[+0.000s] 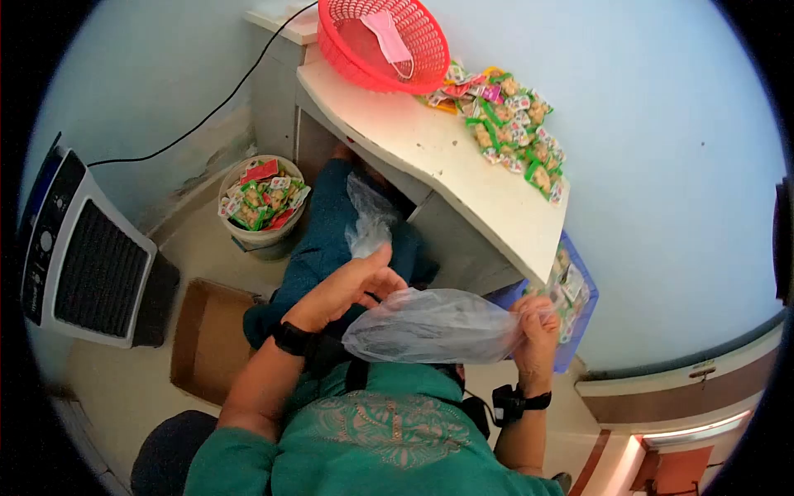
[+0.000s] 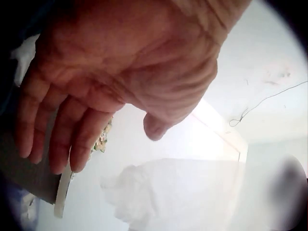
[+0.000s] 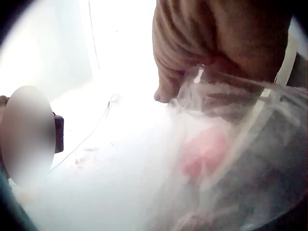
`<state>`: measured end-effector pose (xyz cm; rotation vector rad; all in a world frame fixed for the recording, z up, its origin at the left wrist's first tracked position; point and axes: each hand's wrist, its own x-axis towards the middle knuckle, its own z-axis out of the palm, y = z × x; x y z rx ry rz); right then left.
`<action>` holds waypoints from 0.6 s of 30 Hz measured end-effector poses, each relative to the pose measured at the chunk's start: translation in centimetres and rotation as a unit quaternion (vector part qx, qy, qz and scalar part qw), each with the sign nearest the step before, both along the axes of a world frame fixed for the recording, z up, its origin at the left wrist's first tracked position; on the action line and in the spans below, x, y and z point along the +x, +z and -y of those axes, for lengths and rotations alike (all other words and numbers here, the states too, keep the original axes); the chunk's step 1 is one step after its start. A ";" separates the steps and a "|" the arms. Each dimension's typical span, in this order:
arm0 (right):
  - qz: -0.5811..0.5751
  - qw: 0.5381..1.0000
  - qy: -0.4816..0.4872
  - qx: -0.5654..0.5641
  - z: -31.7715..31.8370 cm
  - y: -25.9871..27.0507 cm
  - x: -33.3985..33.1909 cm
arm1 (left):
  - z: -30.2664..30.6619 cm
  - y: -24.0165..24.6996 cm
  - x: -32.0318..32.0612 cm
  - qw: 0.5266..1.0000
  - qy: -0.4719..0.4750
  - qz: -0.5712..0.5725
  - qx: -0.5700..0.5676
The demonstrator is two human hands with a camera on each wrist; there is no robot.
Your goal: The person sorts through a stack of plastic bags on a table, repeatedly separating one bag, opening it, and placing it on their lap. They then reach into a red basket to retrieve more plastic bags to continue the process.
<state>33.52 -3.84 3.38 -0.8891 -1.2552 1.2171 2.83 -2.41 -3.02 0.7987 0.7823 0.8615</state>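
A clear plastic bag (image 1: 438,326) stretches sideways in front of the green shirt, puffed out along its length. My right hand (image 1: 538,326) grips its right end with curled fingers. In the right wrist view, the see-through film (image 3: 231,125) spreads below the right hand (image 3: 216,43). My left hand (image 1: 360,285) is at the bag's other end, palm facing it, fingers loosely extended. The left wrist view shows that left hand (image 2: 120,72) with thumb apart and nothing gripped. More clear plastic (image 1: 368,215) lies over the dark trousers, just beyond the left hand.
Ahead is a white table (image 1: 413,149) bearing small snack packets (image 1: 517,124) and a red basket (image 1: 331,50) with a pink mask (image 1: 385,37). A packet-filled bucket (image 1: 256,236), cardboard box (image 1: 203,339) and air cooler (image 1: 99,248) stand left; a blue crate (image 1: 585,306) stands right.
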 end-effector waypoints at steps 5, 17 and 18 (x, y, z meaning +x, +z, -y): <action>0.053 0.998 -0.028 -0.029 -0.3 -0.3 -0.6 | -0.1 -0.2 0.2 0.990 0.033 -0.080 0.110; 0.050 0.997 -0.047 -0.020 -0.6 -1.0 0.1 | 0.0 -0.6 0.7 0.987 -0.055 -0.152 0.009; 0.043 0.998 -0.046 -0.010 -0.7 -1.1 0.1 | 0.1 -0.4 0.9 0.983 -0.076 -0.164 0.017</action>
